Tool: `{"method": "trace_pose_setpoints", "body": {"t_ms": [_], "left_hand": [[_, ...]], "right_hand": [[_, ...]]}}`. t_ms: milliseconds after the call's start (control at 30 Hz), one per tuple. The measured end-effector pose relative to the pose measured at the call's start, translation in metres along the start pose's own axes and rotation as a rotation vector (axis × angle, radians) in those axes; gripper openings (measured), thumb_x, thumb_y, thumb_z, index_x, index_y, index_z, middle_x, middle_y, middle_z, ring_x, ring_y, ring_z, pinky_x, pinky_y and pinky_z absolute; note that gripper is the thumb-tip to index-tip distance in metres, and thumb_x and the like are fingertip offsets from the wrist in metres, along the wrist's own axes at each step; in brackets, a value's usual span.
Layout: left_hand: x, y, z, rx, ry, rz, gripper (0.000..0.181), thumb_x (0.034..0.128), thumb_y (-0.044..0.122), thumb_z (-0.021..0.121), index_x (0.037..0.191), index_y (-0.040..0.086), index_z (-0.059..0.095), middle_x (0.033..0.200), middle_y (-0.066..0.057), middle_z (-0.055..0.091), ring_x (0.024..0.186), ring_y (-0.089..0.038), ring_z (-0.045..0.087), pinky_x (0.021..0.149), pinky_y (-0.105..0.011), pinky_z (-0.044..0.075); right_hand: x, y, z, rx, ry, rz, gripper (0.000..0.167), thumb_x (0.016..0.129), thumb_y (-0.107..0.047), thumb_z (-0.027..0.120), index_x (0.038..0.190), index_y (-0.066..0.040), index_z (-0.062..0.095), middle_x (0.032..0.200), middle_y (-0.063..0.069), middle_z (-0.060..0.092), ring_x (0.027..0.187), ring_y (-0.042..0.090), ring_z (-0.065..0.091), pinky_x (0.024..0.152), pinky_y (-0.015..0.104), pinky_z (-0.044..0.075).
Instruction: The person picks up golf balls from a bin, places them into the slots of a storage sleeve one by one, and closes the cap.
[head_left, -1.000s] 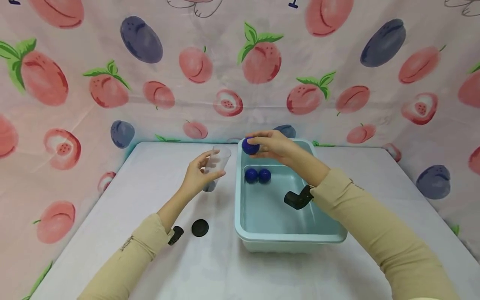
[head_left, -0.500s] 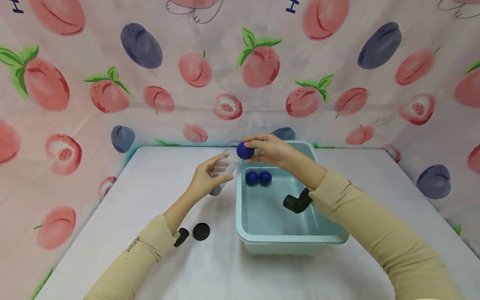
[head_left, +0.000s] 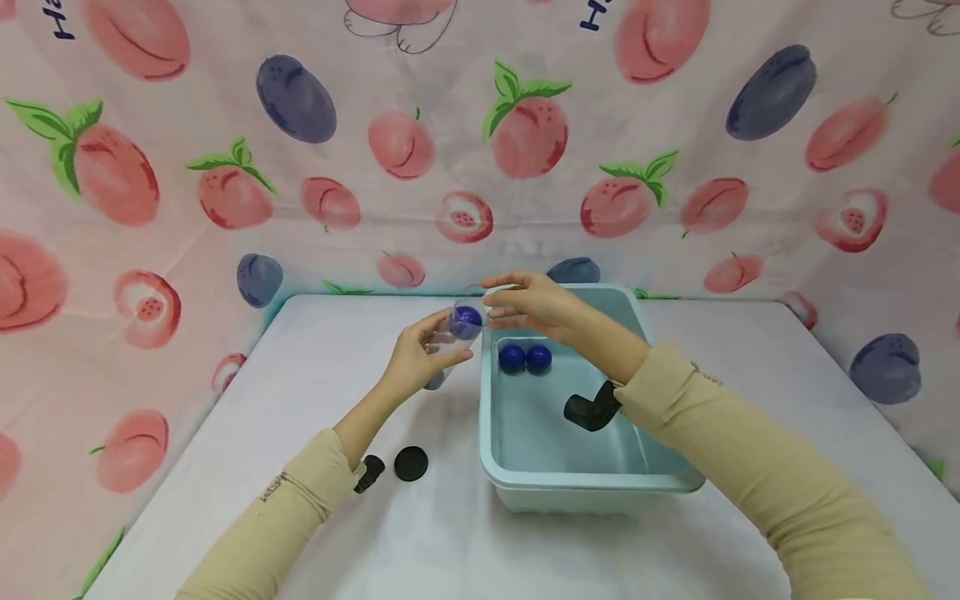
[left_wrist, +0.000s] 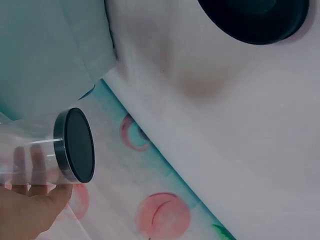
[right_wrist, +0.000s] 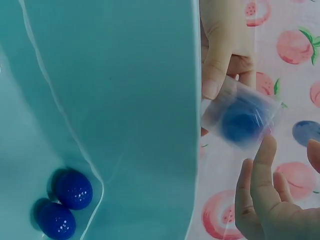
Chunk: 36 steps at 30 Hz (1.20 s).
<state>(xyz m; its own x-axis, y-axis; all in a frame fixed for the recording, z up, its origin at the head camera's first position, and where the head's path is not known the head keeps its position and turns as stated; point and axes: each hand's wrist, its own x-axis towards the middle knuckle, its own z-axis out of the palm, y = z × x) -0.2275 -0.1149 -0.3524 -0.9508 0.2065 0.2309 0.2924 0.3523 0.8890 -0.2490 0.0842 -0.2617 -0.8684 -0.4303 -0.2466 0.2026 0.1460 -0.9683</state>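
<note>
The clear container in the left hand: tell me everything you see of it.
The clear container is roughly cylindrical, apparently plastic, with a black cap on its lower end. The left hand grips it tilted, above the table beside the tub, upper end leaning toward the right hand. A blue ball shows inside near that end. Whether the right hand touches it is unclear.

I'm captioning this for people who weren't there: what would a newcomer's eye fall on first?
Probably the vivid blue ball in the clear cup, which the left hand holds tilted beside the pale blue tub, with the right hand near the cup's mouth. Next might come two more blue balls, side by side inside the tub. The cloth behind, printed with large pink and blue fruit, stands out too.
</note>
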Motion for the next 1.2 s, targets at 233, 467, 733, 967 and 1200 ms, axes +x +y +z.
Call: {"method": "trace_pose_setpoints", "body": {"t_ms": [233, 467, 733, 967, 1200], "left_hand": [[0.001, -0.001, -0.007, -0.057, 0.002, 0.039, 0.059, 0.0812, 0.007, 0.073, 0.135, 0.009, 0.049, 0.12, -0.024, 0.06, 0.107, -0.039, 0.059, 0.095, -0.052, 0.047], [0.002, -0.001, -0.011, -0.059, 0.013, 0.019, 0.059, 0.0801, 0.007, 0.074, 0.134, 0.012, 0.051, 0.121, -0.019, 0.061, 0.106, -0.034, 0.06, 0.095, -0.046, 0.049], [-0.001, -0.002, -0.009, -0.089, 0.006, -0.002, 0.061, 0.0788, 0.005, 0.074, 0.134, 0.011, 0.05, 0.128, -0.019, 0.058, 0.109, -0.035, 0.059, 0.095, -0.046, 0.049], [-0.002, -0.003, -0.009, -0.062, -0.002, 0.003, 0.06, 0.0784, 0.008, 0.076, 0.133, 0.011, 0.051, 0.128, -0.019, 0.059, 0.11, -0.036, 0.06, 0.096, -0.048, 0.048], [-0.005, -0.009, -0.012, -0.062, -0.005, -0.015, 0.059, 0.0785, 0.009, 0.076, 0.132, 0.012, 0.052, 0.125, -0.019, 0.06, 0.112, -0.037, 0.059, 0.097, -0.049, 0.047]], "right_hand": [[0.0, 0.002, -0.002, -0.062, 0.024, 0.023, 0.043, 0.097, -0.01, 0.05, 0.138, -0.001, 0.042, 0.132, 0.018, 0.047, 0.093, 0.02, 0.056, 0.101, 0.043, 0.046], [-0.002, 0.005, -0.008, -0.084, 0.06, 0.031, 0.042, 0.096, -0.011, 0.052, 0.137, -0.001, 0.044, 0.133, 0.019, 0.047, 0.1, 0.024, 0.057, 0.1, 0.044, 0.047], [0.0, 0.013, -0.02, -0.088, 0.09, 0.031, 0.04, 0.096, -0.011, 0.051, 0.134, 0.001, 0.045, 0.132, 0.02, 0.048, 0.092, 0.018, 0.058, 0.1, 0.045, 0.046], [0.001, 0.02, -0.028, -0.103, 0.104, 0.041, 0.039, 0.096, -0.011, 0.051, 0.132, 0.002, 0.044, 0.132, 0.018, 0.046, 0.092, 0.017, 0.057, 0.101, 0.046, 0.045], [0.002, 0.03, -0.033, -0.126, 0.114, 0.047, 0.038, 0.096, -0.01, 0.052, 0.13, 0.004, 0.044, 0.119, 0.01, 0.048, 0.087, 0.016, 0.056, 0.099, 0.045, 0.047]]}}
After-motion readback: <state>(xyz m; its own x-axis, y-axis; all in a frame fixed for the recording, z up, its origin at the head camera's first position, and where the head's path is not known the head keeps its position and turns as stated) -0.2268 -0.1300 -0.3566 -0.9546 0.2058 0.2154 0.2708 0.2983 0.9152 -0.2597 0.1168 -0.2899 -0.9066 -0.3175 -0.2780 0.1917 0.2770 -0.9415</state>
